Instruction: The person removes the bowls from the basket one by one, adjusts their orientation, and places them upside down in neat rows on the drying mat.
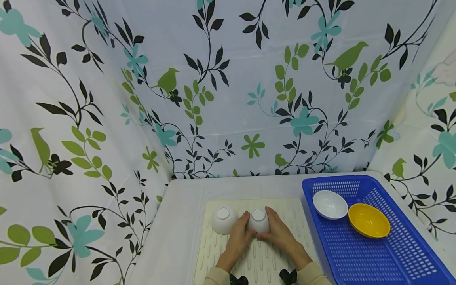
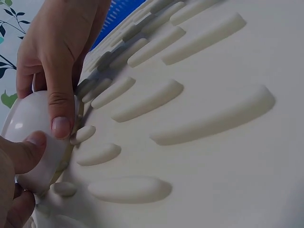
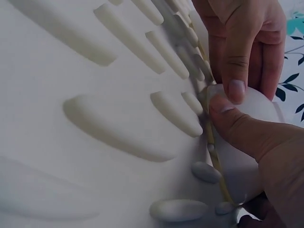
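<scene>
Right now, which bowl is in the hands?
The upturned white bowl gripped between left hand and right hand. Its upturned neighbour to the left isn't held; the mouth-up white bowl and yellow bowl sit in the blue basket.

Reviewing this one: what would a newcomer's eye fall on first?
Probably the yellow bowl, beside a white bowl in the blue basket at right. Next, the person's left grip and right grip, holding an upside-down bowl over the ribbed mat, another upturned bowl to its left. Behind hangs the curtain, patterned with green birds.
</scene>
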`<state>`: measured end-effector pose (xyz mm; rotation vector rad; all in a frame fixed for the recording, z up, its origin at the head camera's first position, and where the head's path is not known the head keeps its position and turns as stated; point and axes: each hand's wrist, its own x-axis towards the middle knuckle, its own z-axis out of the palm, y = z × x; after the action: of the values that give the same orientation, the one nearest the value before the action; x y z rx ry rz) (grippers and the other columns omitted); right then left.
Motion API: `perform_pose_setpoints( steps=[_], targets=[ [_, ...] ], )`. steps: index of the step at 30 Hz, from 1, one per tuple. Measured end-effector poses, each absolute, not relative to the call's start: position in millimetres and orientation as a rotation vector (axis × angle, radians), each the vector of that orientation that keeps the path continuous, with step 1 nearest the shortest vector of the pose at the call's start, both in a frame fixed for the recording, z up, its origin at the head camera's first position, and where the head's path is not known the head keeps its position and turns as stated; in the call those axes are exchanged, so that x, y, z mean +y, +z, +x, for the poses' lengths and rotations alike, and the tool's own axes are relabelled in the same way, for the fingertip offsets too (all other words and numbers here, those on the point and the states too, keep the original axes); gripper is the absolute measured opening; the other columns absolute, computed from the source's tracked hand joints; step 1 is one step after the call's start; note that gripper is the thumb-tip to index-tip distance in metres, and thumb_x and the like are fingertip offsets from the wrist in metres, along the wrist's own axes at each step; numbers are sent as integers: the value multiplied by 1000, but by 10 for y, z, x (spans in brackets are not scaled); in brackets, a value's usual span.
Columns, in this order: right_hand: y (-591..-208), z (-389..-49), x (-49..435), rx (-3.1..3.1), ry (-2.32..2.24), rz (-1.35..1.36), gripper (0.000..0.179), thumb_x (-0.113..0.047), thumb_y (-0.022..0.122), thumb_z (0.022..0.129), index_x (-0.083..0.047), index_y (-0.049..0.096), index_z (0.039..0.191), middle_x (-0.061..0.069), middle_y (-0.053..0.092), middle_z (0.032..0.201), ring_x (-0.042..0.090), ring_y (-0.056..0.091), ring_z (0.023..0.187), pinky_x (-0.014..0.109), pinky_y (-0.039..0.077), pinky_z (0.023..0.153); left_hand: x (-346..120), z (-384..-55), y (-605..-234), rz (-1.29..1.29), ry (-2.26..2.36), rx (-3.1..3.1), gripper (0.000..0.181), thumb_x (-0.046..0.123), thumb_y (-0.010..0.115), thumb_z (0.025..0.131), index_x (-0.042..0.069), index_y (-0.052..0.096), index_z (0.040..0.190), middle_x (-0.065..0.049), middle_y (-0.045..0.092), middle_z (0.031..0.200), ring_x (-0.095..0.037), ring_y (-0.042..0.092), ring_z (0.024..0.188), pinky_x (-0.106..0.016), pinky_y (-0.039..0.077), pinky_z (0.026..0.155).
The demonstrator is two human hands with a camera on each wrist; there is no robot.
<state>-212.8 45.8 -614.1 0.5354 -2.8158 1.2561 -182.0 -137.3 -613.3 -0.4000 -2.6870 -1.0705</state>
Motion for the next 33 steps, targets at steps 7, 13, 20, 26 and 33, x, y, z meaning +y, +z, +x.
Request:
perform_pose_setpoints(
  steps=[7, 13, 20, 26, 33],
  targets=[
    [-6083, -2062, 473, -2848, 1180, 566, 105, -15, 90, 72, 11, 27, 151, 32, 36, 154, 46, 46, 138, 57, 44, 112, -1377, -1795, -6099, -366, -1097, -2726, 65, 16, 75, 88, -5, 49, 143, -21, 50, 150, -36, 50, 138, -48, 43, 116],
    [-6013, -1967, 487, -2867, 1102, 547, 97, -7, 86, 75, 15, 28, 149, 37, 37, 150, 49, 47, 136, 58, 46, 110, -1374, -1782, -6091, -366, -1094, -2725, 65, 17, 75, 88, -4, 49, 143, -21, 50, 150, -36, 51, 138, -48, 43, 115],
    [-5712, -1798, 524, -2894, 995, 556, 91, -17, 86, 78, 15, 34, 146, 36, 41, 148, 49, 51, 132, 58, 50, 106, -1378, -1803, -6100, -352, -1077, -2727, 65, 18, 75, 88, -2, 49, 144, -19, 50, 151, -35, 51, 138, -47, 43, 116],
    [-5374, -1660, 579, -2896, 1008, 560, 86, -22, 83, 83, 11, 37, 148, 33, 42, 150, 47, 49, 135, 58, 49, 107, -1402, -1798, -6106, -389, -1070, -2677, 64, 18, 75, 88, -4, 50, 142, -22, 52, 148, -36, 53, 136, -50, 45, 114],
    [-5126, -1569, 757, -2941, 946, 553, 87, -31, 80, 85, 8, 36, 150, 31, 42, 151, 46, 46, 138, 59, 47, 110, -1401, -1788, -6139, -404, -1046, -2658, 63, 17, 75, 87, -5, 50, 141, -23, 53, 147, -37, 54, 134, -51, 46, 112]
  ],
)
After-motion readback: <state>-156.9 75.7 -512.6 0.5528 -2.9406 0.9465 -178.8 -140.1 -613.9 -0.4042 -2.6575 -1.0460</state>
